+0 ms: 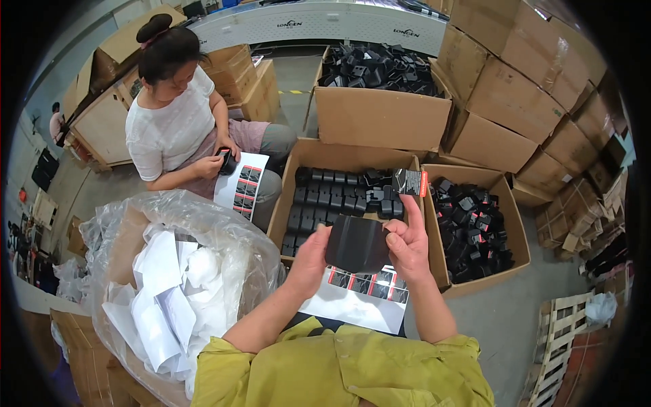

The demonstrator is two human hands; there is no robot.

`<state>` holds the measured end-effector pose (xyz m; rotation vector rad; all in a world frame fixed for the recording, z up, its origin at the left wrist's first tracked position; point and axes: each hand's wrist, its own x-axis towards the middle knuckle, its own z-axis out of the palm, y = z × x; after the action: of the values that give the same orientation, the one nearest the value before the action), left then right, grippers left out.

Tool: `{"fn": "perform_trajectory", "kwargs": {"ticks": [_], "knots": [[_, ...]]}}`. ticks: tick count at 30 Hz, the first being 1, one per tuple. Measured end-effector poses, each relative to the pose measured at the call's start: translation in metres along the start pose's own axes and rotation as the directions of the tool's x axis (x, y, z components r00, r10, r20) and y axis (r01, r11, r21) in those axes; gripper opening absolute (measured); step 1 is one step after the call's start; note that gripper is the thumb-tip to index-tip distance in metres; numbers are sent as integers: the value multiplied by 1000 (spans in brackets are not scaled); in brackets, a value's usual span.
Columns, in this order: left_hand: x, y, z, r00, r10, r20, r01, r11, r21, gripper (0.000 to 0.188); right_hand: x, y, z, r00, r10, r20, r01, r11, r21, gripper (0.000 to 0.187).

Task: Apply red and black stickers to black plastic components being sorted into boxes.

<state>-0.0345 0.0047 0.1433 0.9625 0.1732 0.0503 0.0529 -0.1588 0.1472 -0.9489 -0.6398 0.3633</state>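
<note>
A black, glossy, block-like plastic part is held up between my two hands above my lap. My left hand grips its left side, thumb along the upper edge. The thumb and lower fingers of my right hand pinch its right side. My right index finger points up, and a black label with a red edge appears at its tip. Across my lap lies a white sheet of black-and-red labels, partly hidden by the part. Just beyond, a carton holds rows of similar black parts.
Right of it stands a carton of loose black parts; another full carton is behind. A plastic-lined box of white paper sits at my left. A co-worker holds a black part. Stacked cartons rise at right.
</note>
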Motion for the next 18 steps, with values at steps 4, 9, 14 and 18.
{"fn": "perform_trajectory", "kwargs": {"ticks": [4,9,14,18], "knots": [[-23,4,-8,998,-29,60,38,988,-148,28,-6,3,20,994,105,-14,-106,994,-21,73],[-15,17,-12,995,52,85,-41,992,-122,27,10,19,16,989,82,-121,-107,969,-222,64],[-42,57,6,979,187,87,-151,937,-314,28,8,-16,41,993,-88,-73,73,979,-189,58],[-35,53,6,977,199,69,-176,952,-250,30,3,-18,39,989,-144,-34,128,947,-293,69]]}}
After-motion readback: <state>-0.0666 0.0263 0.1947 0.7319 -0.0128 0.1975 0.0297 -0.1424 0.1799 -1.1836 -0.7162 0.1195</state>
